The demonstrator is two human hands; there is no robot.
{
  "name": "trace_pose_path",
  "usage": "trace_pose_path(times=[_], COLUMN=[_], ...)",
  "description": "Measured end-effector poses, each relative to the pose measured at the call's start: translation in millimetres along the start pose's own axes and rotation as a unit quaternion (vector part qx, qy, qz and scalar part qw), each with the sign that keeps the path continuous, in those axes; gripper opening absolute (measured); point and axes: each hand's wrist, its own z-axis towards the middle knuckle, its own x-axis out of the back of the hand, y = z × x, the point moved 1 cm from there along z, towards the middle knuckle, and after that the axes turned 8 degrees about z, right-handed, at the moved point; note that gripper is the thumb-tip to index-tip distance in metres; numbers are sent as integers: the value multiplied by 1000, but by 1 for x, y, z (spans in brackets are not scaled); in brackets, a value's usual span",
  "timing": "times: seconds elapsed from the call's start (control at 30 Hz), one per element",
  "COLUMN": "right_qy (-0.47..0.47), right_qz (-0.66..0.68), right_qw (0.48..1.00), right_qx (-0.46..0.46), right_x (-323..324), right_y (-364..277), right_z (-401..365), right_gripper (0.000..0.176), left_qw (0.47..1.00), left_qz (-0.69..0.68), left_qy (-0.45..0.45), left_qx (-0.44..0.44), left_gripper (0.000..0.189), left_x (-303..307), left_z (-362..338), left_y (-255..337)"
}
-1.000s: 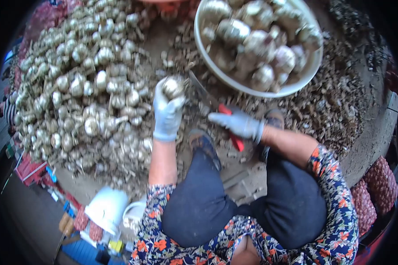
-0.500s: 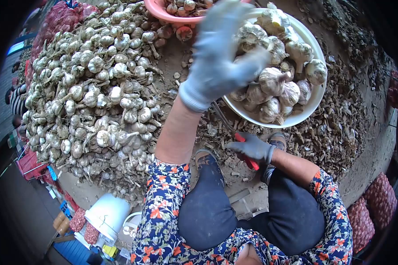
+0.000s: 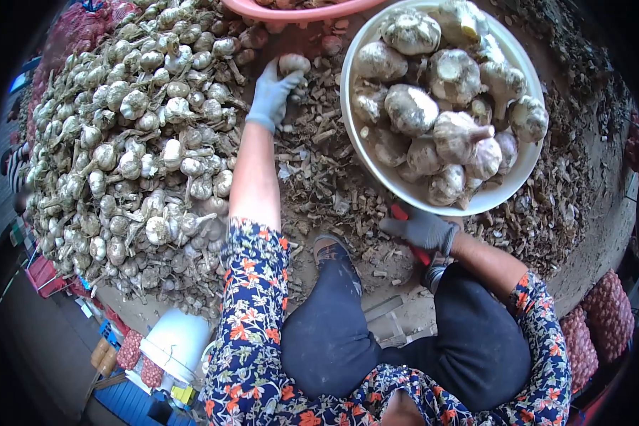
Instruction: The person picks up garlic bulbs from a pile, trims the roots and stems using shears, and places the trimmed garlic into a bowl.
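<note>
My left hand (image 3: 271, 94), in a pale glove, reaches to the right edge of the large garlic heap (image 3: 142, 149). Its fingers close round a garlic bulb (image 3: 294, 64). Just below the white basin (image 3: 348, 106), my gloved right hand (image 3: 424, 231) is wrapped round the red handles of a cutting tool (image 3: 399, 212); the blades are hidden. Several large garlic bulbs (image 3: 454, 135) fill the basin.
A pink basin (image 3: 305, 13) with bulbs stands at the top. Dry stalk scraps (image 3: 319, 142) litter the ground. At the lower left is a white bucket (image 3: 176, 343); filled net bags (image 3: 609, 311) lie at the right.
My left hand has moved from over the white basin to the heap's edge and taken hold of a bulb. My right hand has shifted slightly with the tool. The view has shifted a little.
</note>
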Motion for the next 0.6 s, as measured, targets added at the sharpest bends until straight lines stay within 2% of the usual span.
trace_pose_path(times=[0.03,0.07,0.1,0.13,0.2,0.23,0.3,0.33,0.37,0.43,0.47,0.53,0.6], right_qy=[-16,10,50,90,128,211,280,309,302,292,291,273,251], right_qz=[-40,-70,-69,-70,-139,-125,-184,-194,-234,-278,-296,-297,-300], right_qw=[999,997,996,993,974,942,900,887,888,880,875,886,895], right_qx=[-28,8,24,42,125,228,277,283,255,251,248,231,216], right_x=[8,5,1,-4,-10,-15,-18,-22,-23,-22,-21,-19,-21], right_y=[-16,-14,-15,-17,-19,-20,-29,-31,-34,-37,-37,-41,-44], right_z=[-5,-1,3,7,19,21,21,20,18,14,13,13,16], right_gripper=[71,72,63,55,38,32,41,48,61,56,54,51,49], left_qw=[997,989,977,972,966,958,983,994,995,984,985,958,960], left_qz=[-68,-137,-190,-185,-206,-241,-141,-68,-68,132,130,269,263], left_qy=[-20,-37,-35,-87,-107,-121,-80,-55,-56,-1,-4,28,39], left_qx=[-19,-39,-90,-113,-110,-101,-87,-61,-56,-117,-115,-96,-89], left_gripper=[55,58,62,69,72,74,73,72,72,76,76,79,79], left_x=[-3,-7,-13,-10,-14,-20,-22,-21,-21,-21,-22,-22,-24], left_z=[-23,-46,-66,-85,-122,-139,-159,-167,-171,-177,-179,-184,-188], left_y=[-4,-9,-13,-12,2,12,25,29,32,38,41,47,42])
